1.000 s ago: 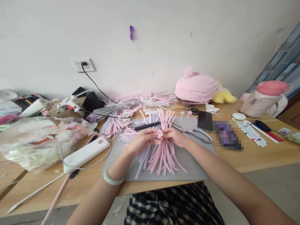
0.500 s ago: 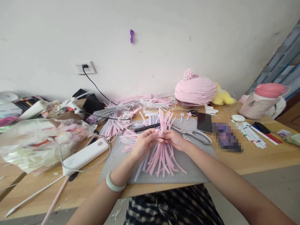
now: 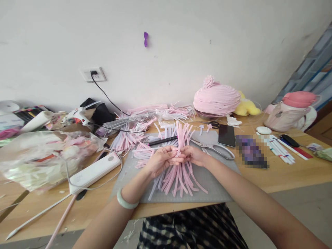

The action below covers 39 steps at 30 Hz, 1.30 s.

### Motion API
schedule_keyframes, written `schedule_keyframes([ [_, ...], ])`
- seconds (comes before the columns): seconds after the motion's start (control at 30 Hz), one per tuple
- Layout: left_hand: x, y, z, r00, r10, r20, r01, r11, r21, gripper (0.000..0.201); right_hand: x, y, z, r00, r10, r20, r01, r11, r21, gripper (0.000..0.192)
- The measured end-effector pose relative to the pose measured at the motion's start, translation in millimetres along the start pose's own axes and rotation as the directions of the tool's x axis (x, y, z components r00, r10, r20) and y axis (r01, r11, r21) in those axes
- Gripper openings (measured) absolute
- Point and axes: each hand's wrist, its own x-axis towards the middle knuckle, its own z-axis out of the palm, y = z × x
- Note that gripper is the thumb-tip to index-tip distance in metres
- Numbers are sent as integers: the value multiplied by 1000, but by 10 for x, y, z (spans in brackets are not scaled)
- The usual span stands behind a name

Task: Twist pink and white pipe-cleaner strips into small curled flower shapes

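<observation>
My left hand (image 3: 163,160) and my right hand (image 3: 195,155) meet over the grey cutting mat (image 3: 220,188), fingertips pinched together. Between them is a small pink piece (image 3: 176,152), apparently a bent pipe cleaner; fingers cover much of it. Beneath and beyond the hands, pink pipe cleaners (image 3: 178,181) fan out across the mat, with lilac pipe cleaners (image 3: 157,185) at their left. Behind my left hand lies a black pen-like tool (image 3: 163,140). Large metal scissors (image 3: 223,152) rest on the mat just past my right hand.
A phone (image 3: 226,135), markers (image 3: 281,149) and a pink-lidded jug (image 3: 287,110) stand to the right. At the back sits a pink wrapped dome (image 3: 216,99). On the left are a white elongated device (image 3: 94,173), a plastic bag (image 3: 26,162) and a glue gun (image 3: 77,117).
Both hands have come slightly down towards me, with the small pink piece still pinched between them. The pipe cleaners on the mat look almost unchanged.
</observation>
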Motion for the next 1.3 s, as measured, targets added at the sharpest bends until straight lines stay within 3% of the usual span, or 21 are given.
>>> schedule_keyframes([
  [0.17,-27,3,39,999,51,5,-51,998,25,13,-1,7,-22,999,-9,39,9,1000,1,5],
  [0.3,-41,51,69,995,101,18,-103,974,204,20,4,11,-38,998,-23,60,24,1000,-17,16],
  [0.47,-37,66,78,968,251,-26,-196,812,549,22,8,11,-44,995,-39,96,43,998,-42,22],
  [0.63,-33,31,44,952,306,-16,-204,673,711,22,5,4,-33,995,-38,92,40,999,-24,22],
  [1.17,-34,-7,60,947,321,21,-239,657,715,23,-8,1,-12,992,-30,120,39,996,-75,26],
  [1.23,-8,0,47,936,352,-18,-250,697,672,22,-24,-19,22,995,-100,20,102,986,-133,26],
  [1.27,7,7,40,927,371,-48,-256,724,641,21,-35,-34,43,978,-193,-82,175,965,-193,24],
  [1.3,22,16,33,918,388,-82,-262,750,608,21,-47,-51,63,926,-323,-195,260,922,-287,22],
])
